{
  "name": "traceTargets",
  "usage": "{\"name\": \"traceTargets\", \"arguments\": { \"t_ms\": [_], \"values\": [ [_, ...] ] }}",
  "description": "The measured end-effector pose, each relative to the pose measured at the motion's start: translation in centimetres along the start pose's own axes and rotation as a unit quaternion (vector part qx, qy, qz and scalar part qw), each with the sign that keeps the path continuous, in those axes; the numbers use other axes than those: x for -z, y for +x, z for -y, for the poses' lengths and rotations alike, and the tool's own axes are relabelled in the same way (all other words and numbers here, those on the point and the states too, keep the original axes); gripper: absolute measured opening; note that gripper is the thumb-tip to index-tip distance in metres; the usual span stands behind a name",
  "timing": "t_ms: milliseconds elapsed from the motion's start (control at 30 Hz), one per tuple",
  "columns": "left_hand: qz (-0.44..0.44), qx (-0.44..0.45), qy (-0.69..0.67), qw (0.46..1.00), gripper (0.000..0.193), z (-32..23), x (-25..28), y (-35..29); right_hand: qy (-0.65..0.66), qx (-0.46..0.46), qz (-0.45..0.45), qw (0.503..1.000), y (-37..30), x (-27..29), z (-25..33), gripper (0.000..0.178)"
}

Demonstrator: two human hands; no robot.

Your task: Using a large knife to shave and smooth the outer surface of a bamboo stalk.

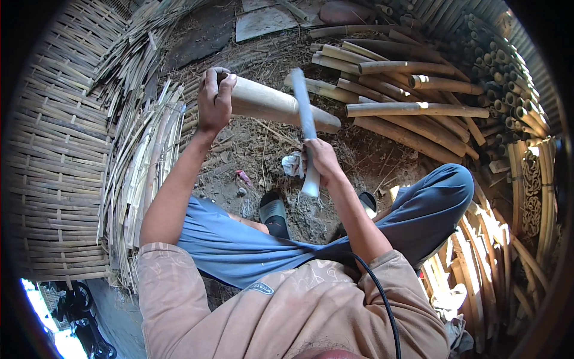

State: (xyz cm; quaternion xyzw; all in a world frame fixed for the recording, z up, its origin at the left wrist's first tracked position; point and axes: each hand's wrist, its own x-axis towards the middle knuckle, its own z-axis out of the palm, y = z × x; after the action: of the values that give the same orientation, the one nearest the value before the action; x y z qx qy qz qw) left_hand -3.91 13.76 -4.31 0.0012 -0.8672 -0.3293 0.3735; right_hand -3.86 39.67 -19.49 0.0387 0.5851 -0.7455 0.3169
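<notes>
A thick, pale bamboo length (263,99) lies slantwise in front of me, its far end pointing right. My left hand (214,99) is closed around its left end, with the thumb over the rim. In my right hand (321,158) is a long-bladed knife (304,105). Its grey blade, smeared by motion, points away from me and crosses over the bamboo near the right end. A pale handle end sticks out below my fist. Whether the edge touches the bamboo I cannot tell. A crumpled white rag (293,164) shows beside my right hand.
Cut bamboo poles (412,110) are heaped at the right, with stacked tubes (520,99) behind. Split strips (146,161) lie along a woven bamboo panel (57,155) at the left. Shavings cover the ground between my feet and a flat board (272,23). A black cable (382,293) hangs over my shirt.
</notes>
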Motion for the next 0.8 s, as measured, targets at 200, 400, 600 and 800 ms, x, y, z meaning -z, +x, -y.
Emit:
{"name": "traceTargets", "arguments": {
  "t_ms": [200,400,600,800],
  "values": [
    [0.036,-0.020,-0.025,0.999,0.029,-0.9,0.1,0.2,0.021,0.012,0.039,0.999,-2.1,-1.5,1.7,0.020],
    [0.042,-0.041,-0.042,0.997,0.029,0.1,0.3,0.4,-0.032,0.023,0.077,0.996,-1.2,-0.3,1.9,0.020],
    [0.061,-0.010,-0.009,0.998,0.035,-1.8,0.2,0.1,0.005,0.018,0.008,1.000,-2.3,-1.6,1.6,0.022],
    [0.063,-0.059,-0.023,0.996,0.033,-1.1,0.3,0.6,-0.030,0.049,0.029,0.998,-0.3,0.2,0.4,0.022]
  ]
}}
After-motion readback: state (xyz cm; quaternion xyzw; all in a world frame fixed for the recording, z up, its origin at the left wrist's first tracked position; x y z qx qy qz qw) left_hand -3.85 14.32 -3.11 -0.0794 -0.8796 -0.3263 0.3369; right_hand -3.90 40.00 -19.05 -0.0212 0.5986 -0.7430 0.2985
